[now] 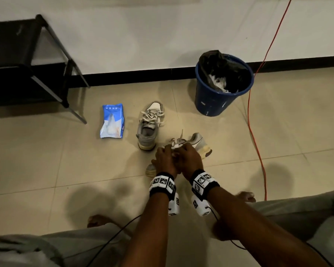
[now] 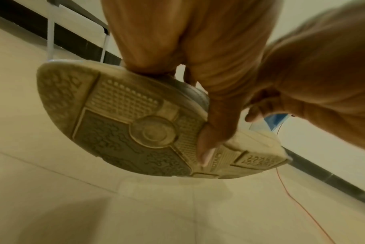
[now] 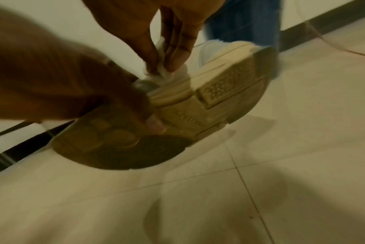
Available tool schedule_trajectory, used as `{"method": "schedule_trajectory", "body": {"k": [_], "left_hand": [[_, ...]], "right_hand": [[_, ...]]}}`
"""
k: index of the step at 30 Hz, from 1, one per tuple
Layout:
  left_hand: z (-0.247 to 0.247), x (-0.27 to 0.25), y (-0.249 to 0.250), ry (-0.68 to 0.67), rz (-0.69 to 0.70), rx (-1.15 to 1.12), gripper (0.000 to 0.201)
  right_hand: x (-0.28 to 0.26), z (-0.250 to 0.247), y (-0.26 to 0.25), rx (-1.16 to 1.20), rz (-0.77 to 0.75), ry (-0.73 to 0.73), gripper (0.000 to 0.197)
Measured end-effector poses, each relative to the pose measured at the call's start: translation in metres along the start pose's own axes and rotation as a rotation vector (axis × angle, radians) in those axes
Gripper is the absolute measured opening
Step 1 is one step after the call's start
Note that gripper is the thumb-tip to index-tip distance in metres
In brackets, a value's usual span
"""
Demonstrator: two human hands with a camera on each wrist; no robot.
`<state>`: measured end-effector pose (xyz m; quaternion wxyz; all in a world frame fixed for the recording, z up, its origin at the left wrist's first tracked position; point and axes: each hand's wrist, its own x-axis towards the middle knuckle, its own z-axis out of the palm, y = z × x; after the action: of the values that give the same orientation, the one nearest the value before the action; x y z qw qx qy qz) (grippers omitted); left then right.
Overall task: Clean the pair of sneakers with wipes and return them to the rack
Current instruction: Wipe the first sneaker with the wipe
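My left hand [image 1: 165, 158] grips a grey-and-white sneaker [image 1: 199, 143] by its middle and holds it above the floor. Its worn tan sole [image 2: 125, 125] faces down, and the left thumb [image 2: 208, 140] presses on the sole. My right hand [image 1: 189, 157] pinches a crumpled white wipe [image 3: 162, 72] between thumb and fingers against the shoe's side just above the midsole. The other sneaker [image 1: 149, 126] stands upright on the tiles, laces loose. The black shoe rack [image 1: 17, 60] is at the far left by the wall.
A blue pack of wipes [image 1: 112, 121] lies on the floor left of the standing sneaker. A blue bin [image 1: 210, 101] with a black liner and used wipes stands by the wall. An orange cable [image 1: 255, 132] runs along the right. My bare feet rest on the tiles near me.
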<state>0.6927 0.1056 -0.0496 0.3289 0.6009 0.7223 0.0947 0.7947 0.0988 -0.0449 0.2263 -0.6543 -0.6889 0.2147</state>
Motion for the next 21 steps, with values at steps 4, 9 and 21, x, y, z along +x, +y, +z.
{"method": "schedule_trajectory", "body": {"k": [4,9,21], "left_hand": [[-0.011,-0.015,0.012,0.052,-0.032,-0.032,0.084],[-0.021,-0.025,0.017,0.13,-0.012,-0.082,0.081],[-0.027,-0.037,0.022,0.118,-0.022,-0.058,0.096]], "right_hand": [[0.019,-0.025,-0.005,-0.01,0.054,0.147,0.014],[0.002,-0.039,-0.024,-0.155,-0.226,-0.016,0.024],[0.017,-0.073,-0.017,-0.182,-0.013,0.191,0.015]]}}
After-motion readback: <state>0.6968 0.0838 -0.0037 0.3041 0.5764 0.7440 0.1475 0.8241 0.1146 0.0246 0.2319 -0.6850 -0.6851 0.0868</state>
